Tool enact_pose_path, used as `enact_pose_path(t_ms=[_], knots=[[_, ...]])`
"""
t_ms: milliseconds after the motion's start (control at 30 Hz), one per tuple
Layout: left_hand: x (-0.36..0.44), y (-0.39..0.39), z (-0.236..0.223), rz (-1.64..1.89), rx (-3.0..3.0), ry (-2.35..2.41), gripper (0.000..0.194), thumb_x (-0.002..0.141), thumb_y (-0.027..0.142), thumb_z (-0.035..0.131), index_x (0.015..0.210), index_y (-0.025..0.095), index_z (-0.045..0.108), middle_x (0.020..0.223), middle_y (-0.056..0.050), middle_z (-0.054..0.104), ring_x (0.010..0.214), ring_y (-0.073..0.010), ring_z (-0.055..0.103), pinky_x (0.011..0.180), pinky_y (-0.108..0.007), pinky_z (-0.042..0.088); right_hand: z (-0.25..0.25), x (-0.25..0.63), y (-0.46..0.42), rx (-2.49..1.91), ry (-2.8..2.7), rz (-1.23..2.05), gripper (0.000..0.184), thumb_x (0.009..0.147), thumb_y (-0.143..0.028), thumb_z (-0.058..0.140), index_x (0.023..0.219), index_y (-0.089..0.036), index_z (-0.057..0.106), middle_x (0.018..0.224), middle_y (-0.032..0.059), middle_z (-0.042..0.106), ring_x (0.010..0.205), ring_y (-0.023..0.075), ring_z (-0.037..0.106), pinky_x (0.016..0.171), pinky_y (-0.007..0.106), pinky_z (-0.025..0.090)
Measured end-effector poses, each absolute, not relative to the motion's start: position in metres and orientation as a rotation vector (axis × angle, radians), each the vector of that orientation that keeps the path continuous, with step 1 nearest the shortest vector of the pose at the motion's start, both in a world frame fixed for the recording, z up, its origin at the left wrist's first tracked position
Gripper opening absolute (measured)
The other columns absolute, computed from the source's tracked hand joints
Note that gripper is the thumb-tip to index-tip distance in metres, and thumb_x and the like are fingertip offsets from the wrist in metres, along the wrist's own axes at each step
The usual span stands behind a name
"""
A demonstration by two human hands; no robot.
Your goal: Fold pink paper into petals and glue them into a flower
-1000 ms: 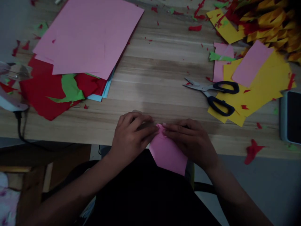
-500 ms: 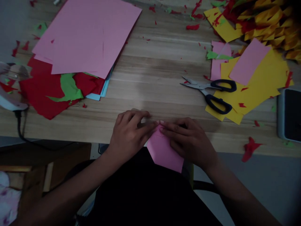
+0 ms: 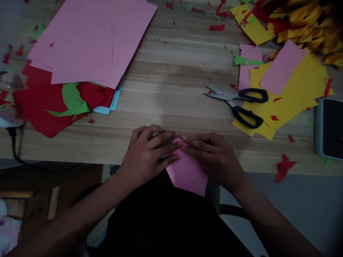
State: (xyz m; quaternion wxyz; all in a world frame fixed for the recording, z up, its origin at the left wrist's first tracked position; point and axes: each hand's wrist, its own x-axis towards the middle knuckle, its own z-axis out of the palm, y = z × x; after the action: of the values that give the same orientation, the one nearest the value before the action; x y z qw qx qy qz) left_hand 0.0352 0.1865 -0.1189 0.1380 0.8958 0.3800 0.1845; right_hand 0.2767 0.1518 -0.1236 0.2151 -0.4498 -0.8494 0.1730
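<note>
A folded piece of pink paper lies at the front edge of the table, its lower part hanging over my dark clothing. The far end of it is folded toward a narrow tip. My left hand grips the left side of that end, with its fingers a little spread over the fold. On the right side, my right hand pinches the paper near the tip, fingers pressed together. The undersides of the paper and both thumbs are partly hidden.
Scissors with dark handles lie partly open, resting on yellow paper. Large pink sheets cover red paper at left. Folded yellow pieces are heaped at the far right, and a phone sits at the right edge.
My left fingers have spread apart and shifted slightly down from the tip along the fold. My right hand stays almost in place. The view has shifted a little.
</note>
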Motion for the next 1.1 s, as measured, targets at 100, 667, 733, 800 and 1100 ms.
enact_pose_path(t_ms=[100, 667, 733, 800, 1100], knots=[[0.035, 0.187, -0.118, 0.510, 2.573, 1.101, 0.029, 0.091, 0.039, 0.069, 0.121, 0.037, 0.067, 0.131, 0.009, 0.069, 0.120, -0.0270, 0.056, 0.095, -0.049, 0.041, -0.123, 0.278, 0.153, -1.235, -2.358, 0.484, 0.040, 0.096, -0.013, 0.059, 0.131, -0.031, 0.066, 0.134, -0.0042, 0.069, 0.092, 0.0211, 0.056, 0.083, 0.040, 0.052], [0.032, 0.185, -0.118, 0.544, 2.667, 0.988, 0.028, 0.093, 0.031, 0.066, 0.120, 0.038, 0.069, 0.131, 0.010, 0.069, 0.122, -0.0269, 0.056, 0.094, -0.045, 0.043, -0.122, 0.289, 0.157, -1.118, -2.503, 0.451, 0.035, 0.097, -0.017, 0.057, 0.130, -0.024, 0.066, 0.133, 0.0030, 0.069, 0.104, 0.0225, 0.060, 0.088, 0.041, 0.054], [0.030, 0.186, -0.119, 0.490, 2.686, 0.964, 0.030, 0.094, 0.030, 0.065, 0.123, 0.039, 0.068, 0.132, 0.009, 0.068, 0.123, -0.0270, 0.055, 0.094, -0.045, 0.043, -0.121, 0.290, 0.160, -1.103, -2.496, 0.452, 0.032, 0.098, -0.017, 0.056, 0.127, -0.023, 0.068, 0.131, 0.0034, 0.070, 0.103, 0.0221, 0.061, 0.088, 0.041, 0.054], [0.030, 0.186, -0.121, 0.436, 2.696, 0.926, 0.033, 0.094, 0.029, 0.064, 0.125, 0.040, 0.067, 0.137, 0.008, 0.065, 0.123, -0.0283, 0.053, 0.094, -0.047, 0.042, -0.121, 0.292, 0.162, -1.079, -2.484, 0.468, 0.031, 0.097, -0.017, 0.057, 0.126, -0.023, 0.068, 0.130, 0.0041, 0.071, 0.102, 0.0216, 0.061, 0.087, 0.040, 0.054], [0.032, 0.187, -0.119, 0.426, 2.620, 0.889, 0.042, 0.092, 0.023, 0.064, 0.129, 0.041, 0.065, 0.138, 0.001, 0.064, 0.121, -0.0283, 0.052, 0.098, -0.049, 0.038, -0.126, 0.280, 0.148, -1.142, -2.437, 0.353, 0.025, 0.095, -0.015, 0.059, 0.115, -0.025, 0.071, 0.127, 0.0064, 0.070, 0.103, 0.0235, 0.058, 0.090, 0.043, 0.052]])
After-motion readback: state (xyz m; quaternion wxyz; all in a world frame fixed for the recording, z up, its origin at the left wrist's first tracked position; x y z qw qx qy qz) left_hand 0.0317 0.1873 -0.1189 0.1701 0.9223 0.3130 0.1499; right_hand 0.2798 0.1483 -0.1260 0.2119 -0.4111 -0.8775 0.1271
